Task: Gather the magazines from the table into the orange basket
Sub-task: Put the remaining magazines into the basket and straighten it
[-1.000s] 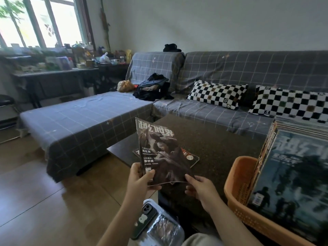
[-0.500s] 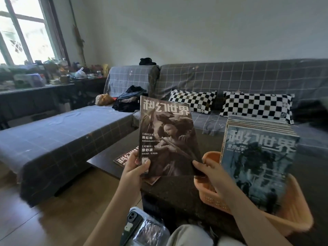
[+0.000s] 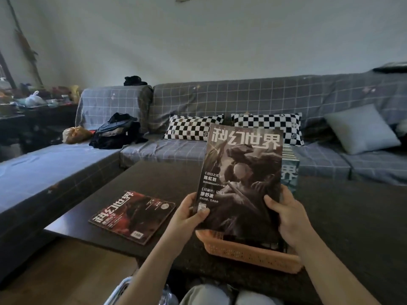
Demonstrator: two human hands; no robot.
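Observation:
I hold a grey-brown magazine (image 3: 242,177) upright over the orange basket (image 3: 246,253) near the table's front edge. My left hand (image 3: 189,214) grips its lower left edge, thumb on the cover. My right hand (image 3: 286,216) grips its lower right edge. The magazine's bottom edge sits at the basket's rim. Behind it stands a row of upright magazines (image 3: 289,168) in the basket, mostly hidden. A red-covered magazine (image 3: 133,215) lies flat on the dark table (image 3: 352,216), to the left of the basket.
A grey checked sofa (image 3: 242,102) runs behind the table and along its left side, with checkered pillows (image 3: 193,126), a grey cushion (image 3: 361,128) and a pile of dark clothes (image 3: 116,130). Wooden floor (image 3: 66,271) lies at the lower left. My knees (image 3: 220,293) are below the table edge.
Both hands have carried the magazine to the right, from over the table to over the basket. The view has swung right, so the basket now sits in front of me.

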